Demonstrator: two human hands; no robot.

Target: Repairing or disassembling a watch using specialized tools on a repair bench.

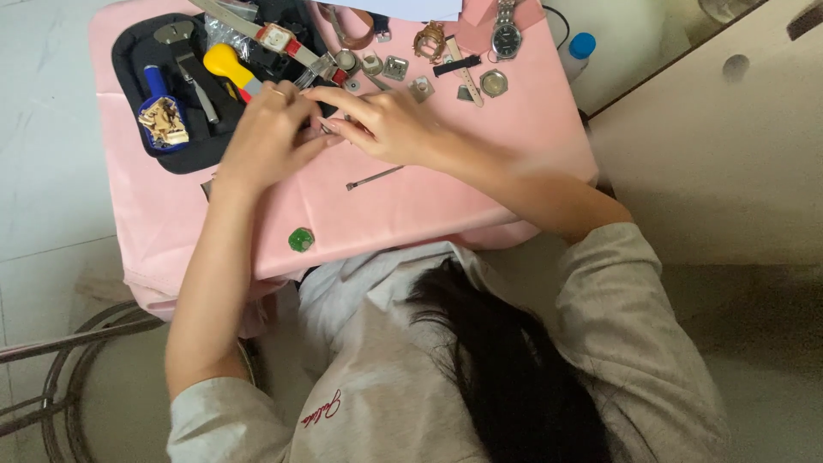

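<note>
Pink cloth [480, 184] covers the little table, and both hands meet over the middle of it, close together, working on something tiny. The left hand [267, 137] has its fingers curled in toward the right hand [390, 124], and between the two there's a small metal part [330, 129] peeking out, pinched at the fingertips; honestly it's too small and too covered up to say what it is, or which hand really has the grip on it. Both hands are closed down tight around that spot, fingers bent, nothing loose. Just below the right hand a thin metal pin tool [374, 178] lies flat on the cloth, not touched by anyone. A round green piece [301, 239] sits near the table's front edge, well apart from the hands. On the left there's a black tool tray [146, 51] with a yellow-handled tool [227, 63], a blue holder [163, 116] and some grey tools in it; the left hand's knuckles hang over the tray's right edge. Along the back of the table there's a row of watch bits: a square watch [276, 37] on a strap, a few small silver cases [395, 67], a gold-coloured case [429, 39], and a round steel watch [507, 36] with a dark dial. A bottle with a blue cap [579, 47] stands off the table's right rear corner.
</note>
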